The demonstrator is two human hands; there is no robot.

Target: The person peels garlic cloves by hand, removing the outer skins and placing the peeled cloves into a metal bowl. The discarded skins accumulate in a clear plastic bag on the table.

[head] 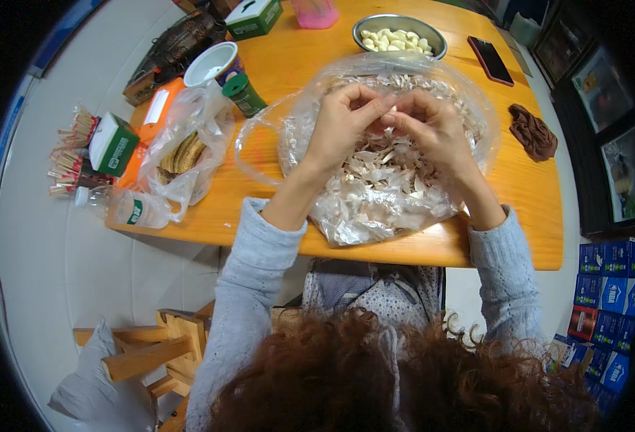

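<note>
My left hand (344,121) and my right hand (428,127) meet over a large clear plastic bag (344,213) on the wooden table. Between their fingertips is a small pale garlic clove (392,110), mostly hidden by the fingers. Loose garlic skins (387,167) fill the bag, which lies wide at the top. Just beyond it stands a metal bowl (358,35) holding many peeled garlic cloves (395,40).
A phone (490,60) and a crumpled brown cloth (533,132) lie at the right. On the left are a plastic bag with bananas (185,154), a water bottle (128,208), a green canister (244,96), a paper bowl (209,62) and a tissue box (113,144).
</note>
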